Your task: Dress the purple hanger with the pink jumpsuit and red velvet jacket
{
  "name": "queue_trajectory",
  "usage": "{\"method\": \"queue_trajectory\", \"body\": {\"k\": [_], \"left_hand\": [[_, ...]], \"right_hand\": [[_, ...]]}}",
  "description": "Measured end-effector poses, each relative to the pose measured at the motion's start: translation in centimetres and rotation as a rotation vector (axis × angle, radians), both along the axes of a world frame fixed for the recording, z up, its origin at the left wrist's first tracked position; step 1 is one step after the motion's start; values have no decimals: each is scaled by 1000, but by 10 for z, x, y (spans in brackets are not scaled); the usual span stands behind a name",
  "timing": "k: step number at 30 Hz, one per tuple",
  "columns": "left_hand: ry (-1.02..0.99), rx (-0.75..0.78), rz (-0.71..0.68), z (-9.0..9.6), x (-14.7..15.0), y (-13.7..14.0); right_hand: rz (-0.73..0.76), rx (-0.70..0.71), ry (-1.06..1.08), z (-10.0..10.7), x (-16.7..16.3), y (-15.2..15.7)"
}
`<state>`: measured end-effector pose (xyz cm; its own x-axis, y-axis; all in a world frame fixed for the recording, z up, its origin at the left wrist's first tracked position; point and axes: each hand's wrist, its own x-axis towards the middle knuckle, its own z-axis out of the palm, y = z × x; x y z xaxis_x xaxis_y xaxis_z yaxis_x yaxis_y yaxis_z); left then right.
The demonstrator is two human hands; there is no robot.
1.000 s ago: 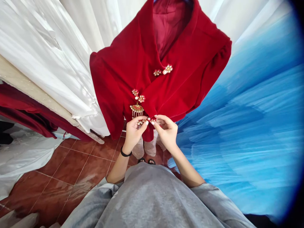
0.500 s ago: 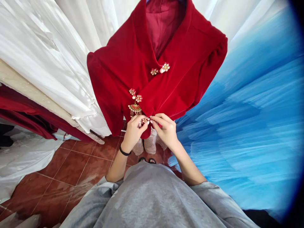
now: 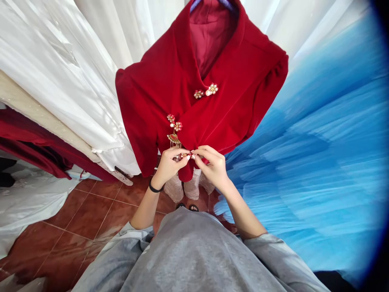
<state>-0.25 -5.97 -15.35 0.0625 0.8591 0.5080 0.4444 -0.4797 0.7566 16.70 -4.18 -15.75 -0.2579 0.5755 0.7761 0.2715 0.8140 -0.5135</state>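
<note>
One blue tulle gown (image 3: 319,162) filled the space right of the red velvet jacket (image 3: 170,81), its far edge lost in the dark rim of the lens. White draped fabric (image 3: 60,73) hung left of the jacket and behind it, its top cut off. Red tiled floor (image 3: 91,215) lay below the jacket. The jacket itself hung on a hanger, of which only a sliver showed at the collar; its hem sat behind the hands. Grey sweatshirt (image 3: 194,255) of the wearer covered the view beneath the jacket.

Right hand (image 3: 214,166): raised to the jacket's lowest front closure, fingers bent, thumb and forefinger pinched on the lowest flower clasp (image 3: 184,155). Left hand (image 3: 168,164): raised opposite, black wristband (image 3: 154,188) on the wrist, fingertips pinched on the same clasp from the left. The clasp was mostly covered by the fingertips; whether it was fastened could not be made out.

Fan pendant clasp (image 3: 174,133): just above the left hand, closed. Upper flower clasp (image 3: 206,91): below the collar, closed. Sandalled toes (image 3: 188,207) were barely visible below the hem.
</note>
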Motion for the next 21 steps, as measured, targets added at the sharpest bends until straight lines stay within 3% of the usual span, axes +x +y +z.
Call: {"method": "queue_trajectory", "body": {"k": [9,13,21], "left_hand": [[-235,-139,-52,-4,3,1],[-175,-164,-65,-7,0,-2],[-138,-169,50,-12,-7,-6]], "right_hand": [[-93,-84,13,5,-11,-7],[-131,-154,76,6,-16,-6],[13,-417,251,3,-7,0]]}}
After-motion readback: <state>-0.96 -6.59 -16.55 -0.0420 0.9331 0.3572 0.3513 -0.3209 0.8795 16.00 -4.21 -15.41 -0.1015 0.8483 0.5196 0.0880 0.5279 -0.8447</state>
